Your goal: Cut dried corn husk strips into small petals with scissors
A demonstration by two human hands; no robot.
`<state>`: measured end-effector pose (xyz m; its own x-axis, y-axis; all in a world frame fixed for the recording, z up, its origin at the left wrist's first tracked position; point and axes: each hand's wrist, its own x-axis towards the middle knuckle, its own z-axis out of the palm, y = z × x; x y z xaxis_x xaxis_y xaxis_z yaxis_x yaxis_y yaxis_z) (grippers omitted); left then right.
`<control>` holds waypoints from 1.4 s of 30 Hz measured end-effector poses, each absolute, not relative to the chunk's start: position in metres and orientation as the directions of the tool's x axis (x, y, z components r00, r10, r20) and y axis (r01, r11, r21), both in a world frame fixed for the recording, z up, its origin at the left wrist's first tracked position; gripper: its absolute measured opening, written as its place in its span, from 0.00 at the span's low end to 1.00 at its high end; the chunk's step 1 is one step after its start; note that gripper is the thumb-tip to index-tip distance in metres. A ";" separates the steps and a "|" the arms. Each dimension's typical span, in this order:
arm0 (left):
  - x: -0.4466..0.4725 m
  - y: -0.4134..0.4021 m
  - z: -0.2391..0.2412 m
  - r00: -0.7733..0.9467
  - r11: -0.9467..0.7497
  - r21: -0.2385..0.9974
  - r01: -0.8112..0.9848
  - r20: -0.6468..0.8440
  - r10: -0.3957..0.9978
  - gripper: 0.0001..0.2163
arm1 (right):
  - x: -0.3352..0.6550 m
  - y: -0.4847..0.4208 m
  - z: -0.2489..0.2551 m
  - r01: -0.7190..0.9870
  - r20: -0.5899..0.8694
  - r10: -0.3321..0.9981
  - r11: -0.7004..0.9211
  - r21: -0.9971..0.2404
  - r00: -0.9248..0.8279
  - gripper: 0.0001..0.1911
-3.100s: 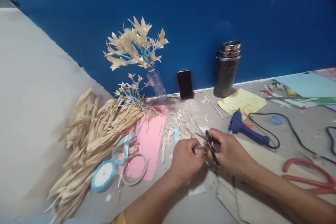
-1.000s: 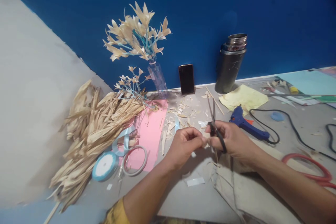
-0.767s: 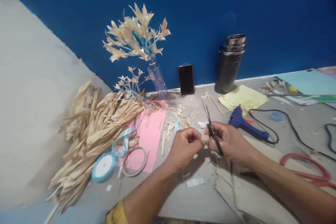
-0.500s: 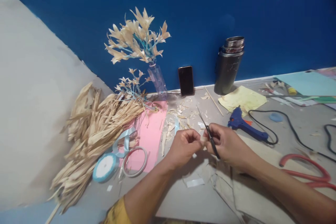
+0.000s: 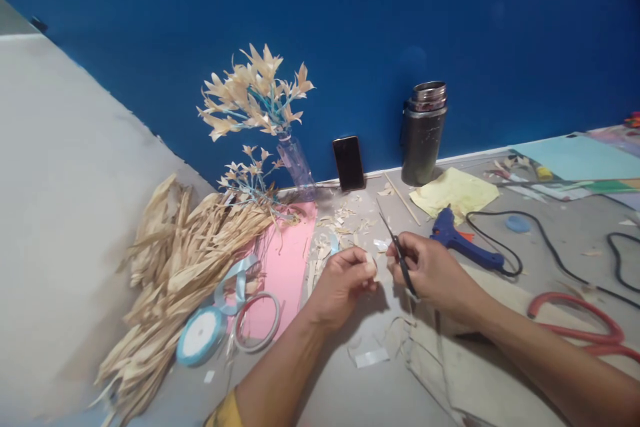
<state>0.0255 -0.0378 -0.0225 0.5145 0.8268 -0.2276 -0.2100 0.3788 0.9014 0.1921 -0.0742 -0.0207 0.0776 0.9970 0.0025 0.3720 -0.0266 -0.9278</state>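
Note:
In the middle of the head view, my left hand (image 5: 345, 280) pinches a small pale piece of corn husk (image 5: 371, 259) between thumb and fingers. My right hand (image 5: 425, 270) is a short way to the right, closed around black-handled scissors (image 5: 401, 260) whose blades point up and away. A narrow gap separates the two hands. Pale scraps (image 5: 345, 217) lie scattered on the table just beyond them. Below the hands is a small strip of clear tape (image 5: 372, 357). The fingertips of my right hand are partly hidden.
Dried husks (image 5: 175, 267), a blue ribbon spool (image 5: 201, 335) and a tape roll (image 5: 275, 320) are at left. Husk flowers (image 5: 250, 93) stand in a bottle (image 5: 296, 163) behind, near a phone (image 5: 349, 163) and a flask (image 5: 424, 140). A glue gun (image 5: 463, 243) and red-handled pliers (image 5: 580, 327) lie right.
My hands have come apart; the left has drawn slightly left with the pale piece. The scissors remain in my right hand. The whole view has shifted a little.

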 end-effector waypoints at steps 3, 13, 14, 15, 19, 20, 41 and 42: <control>0.021 -0.033 -0.017 0.516 0.391 0.859 -0.330 -0.183 0.837 0.13 | 0.194 -0.071 -0.023 0.354 -0.033 0.997 -0.055 -0.934 0.068 0.03; 0.029 -0.038 -0.024 0.361 0.242 0.951 -0.195 -0.160 0.919 0.10 | 0.188 -0.079 -0.010 0.218 0.002 0.997 -0.015 -0.976 0.081 0.10; 0.029 -0.040 -0.025 0.360 0.222 0.961 -0.163 -0.152 0.921 0.10 | 0.187 -0.079 -0.009 0.231 0.013 0.995 -0.010 -0.973 0.098 0.09; 0.029 -0.040 -0.025 0.363 0.209 0.968 -0.137 -0.147 0.920 0.09 | 0.187 -0.079 -0.009 0.233 0.017 0.994 -0.008 -0.973 0.107 0.08; 0.028 -0.039 -0.023 0.327 0.197 0.968 -0.157 -0.137 0.935 0.06 | 0.190 -0.077 -0.011 0.199 -0.009 0.994 -0.030 -0.979 0.106 0.07; 0.027 -0.037 -0.022 0.295 0.190 0.965 -0.180 -0.131 0.946 0.06 | 0.191 -0.077 -0.012 0.197 -0.023 0.994 -0.044 -0.979 0.109 0.07; 0.026 -0.044 -0.023 0.440 0.065 0.997 0.044 -0.077 0.895 0.08 | 0.188 -0.074 -0.020 -0.075 -0.137 0.969 -0.124 -0.990 0.207 0.12; 0.027 -0.044 -0.024 0.399 0.056 0.996 0.064 -0.077 0.914 0.09 | 0.189 -0.074 -0.021 -0.044 -0.126 0.974 -0.120 -0.992 0.188 0.12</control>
